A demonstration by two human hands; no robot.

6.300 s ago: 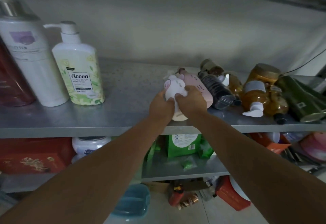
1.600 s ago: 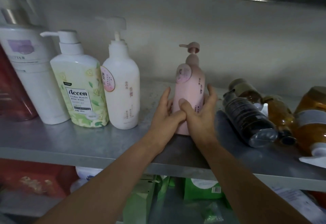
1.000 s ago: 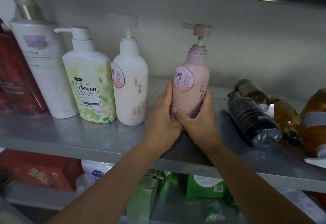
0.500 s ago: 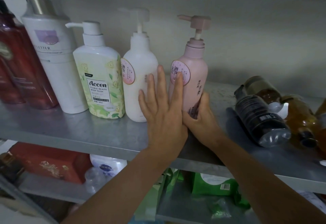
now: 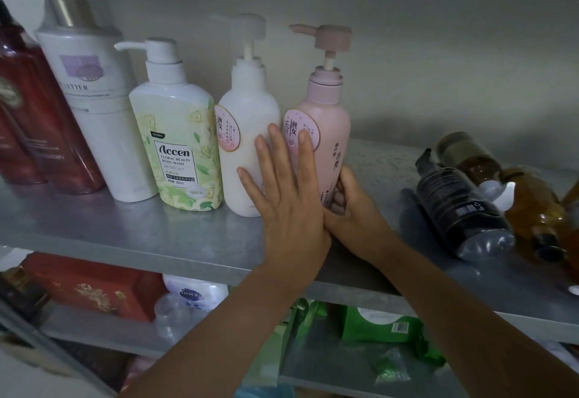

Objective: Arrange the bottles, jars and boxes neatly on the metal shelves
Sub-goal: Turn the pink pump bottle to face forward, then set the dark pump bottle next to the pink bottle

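Metal shelf (image 5: pixel 125 231), upper tier, left to right: dark red bottles (image 5: pixel 37 121) at the far edge, tall white bottle (image 5: pixel 94 109) with a silver pump (label reads LETTER), green floral Accen bottle (image 5: pixel 178 146), white pump bottle (image 5: pixel 247 115), pink pump bottle (image 5: pixel 329 125). All upright in one row, each touching or just beside the next.

Left hand (image 5: pixel 288 200): fingers straight and spread, flat against the fronts of the white pump bottle and the pink pump bottle, spanning the seam between them.

Right hand (image 5: pixel 354 219): fingers curled round the lower right side of the pink pump bottle. The hands cover the bottle's base, so I can't confirm it's seated on the shelf.

Further right: black bottle (image 5: pixel 454 206) on its side, cap toward the wall, with amber bottles (image 5: pixel 532 209) lying against it.

Lower tier: red box (image 5: pixel 91 284) left, green packet (image 5: pixel 376 325) right.
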